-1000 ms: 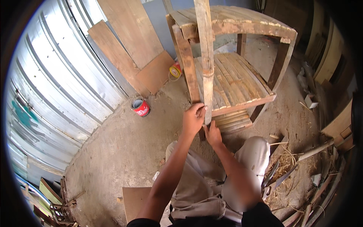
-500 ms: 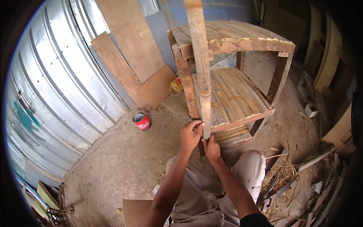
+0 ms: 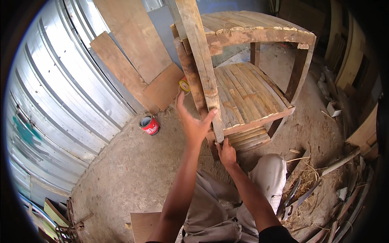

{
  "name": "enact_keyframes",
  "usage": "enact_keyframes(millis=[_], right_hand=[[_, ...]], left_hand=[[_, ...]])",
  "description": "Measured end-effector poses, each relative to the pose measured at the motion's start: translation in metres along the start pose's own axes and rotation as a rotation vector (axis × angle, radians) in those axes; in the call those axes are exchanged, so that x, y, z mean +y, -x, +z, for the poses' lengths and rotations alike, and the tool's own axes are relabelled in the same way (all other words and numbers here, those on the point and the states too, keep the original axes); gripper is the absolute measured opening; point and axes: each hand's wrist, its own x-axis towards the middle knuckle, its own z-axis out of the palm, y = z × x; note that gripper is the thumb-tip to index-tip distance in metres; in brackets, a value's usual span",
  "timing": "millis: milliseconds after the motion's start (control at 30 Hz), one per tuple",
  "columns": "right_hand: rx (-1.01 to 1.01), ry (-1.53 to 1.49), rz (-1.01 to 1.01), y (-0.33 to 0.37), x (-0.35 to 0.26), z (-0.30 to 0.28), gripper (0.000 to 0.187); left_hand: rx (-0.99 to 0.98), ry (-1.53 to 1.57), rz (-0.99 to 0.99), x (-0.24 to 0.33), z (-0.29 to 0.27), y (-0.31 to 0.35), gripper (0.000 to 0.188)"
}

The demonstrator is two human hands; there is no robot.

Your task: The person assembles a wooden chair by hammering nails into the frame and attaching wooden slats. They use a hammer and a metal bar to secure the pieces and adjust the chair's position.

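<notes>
A long bamboo slat (image 3: 198,56) stands upright in front of a wooden rack, its top leaning left and toward me. My right hand (image 3: 227,154) pinches the slat's lower end just below the rack's middle shelf. Higher up, my left hand (image 3: 194,126) is open, fingers spread, with the thumb at the slat's face and the other fingers out to its left. The rack has a bamboo-slat top (image 3: 251,22) and a bamboo-slat middle shelf (image 3: 247,97). The slat hides part of its front left post (image 3: 189,73).
To the left, a red tin (image 3: 150,124) stands on the dirt floor, with a yellow-labelled can (image 3: 184,84) farther back. Plywood boards (image 3: 133,40) lean by the corrugated metal wall (image 3: 60,93). A handsaw (image 3: 300,204) lies among shavings and wood scraps at right.
My left hand has left the slat's lower end, moved up and spread its fingers. The slat's top has swung left, while my right hand stays at its lower end.
</notes>
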Motion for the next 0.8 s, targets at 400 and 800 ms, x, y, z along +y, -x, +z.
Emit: enact_keyframes(millis=[400,800], right_hand=[[-0.032,0.174,-0.023,0.001,0.011,0.008,0.040],[-0.075,0.065,-0.030,0.004,0.015,0.010,0.042]], left_hand=[[-0.226,0.423,-0.220,0.001,0.003,-0.012,0.104],[-0.178,0.339,-0.251,-0.012,0.026,-0.003,0.103]])
